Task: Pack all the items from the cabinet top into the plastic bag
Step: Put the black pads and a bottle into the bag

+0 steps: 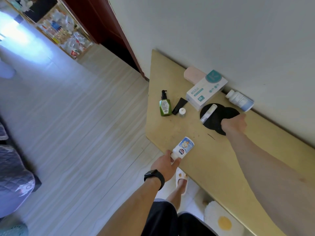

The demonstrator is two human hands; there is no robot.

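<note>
My left hand (166, 165) grips a white bottle with a blue label (183, 147) by its cap end, at the near-left edge of the tan cabinet top (204, 164). My right hand (234, 124) reaches across and pinches the edge of a flat black plastic bag (219, 114), which lies on the top with a slim white tube (208, 112) resting on it. Further back lie a green pump bottle (165, 105), a black tube (179, 103), a small clear jar (182, 112), a white box with teal print (205, 90), a pink case (194, 74) and a white pill bottle (239, 100).
The grey wall (221, 40) runs along the cabinet's back edge. Pale tiled floor (85, 125) lies to the left, with a dark red door frame (105, 28) and a cluttered shelf (64, 29) beyond. My slippered foot (182, 182) stands below the cabinet's near edge.
</note>
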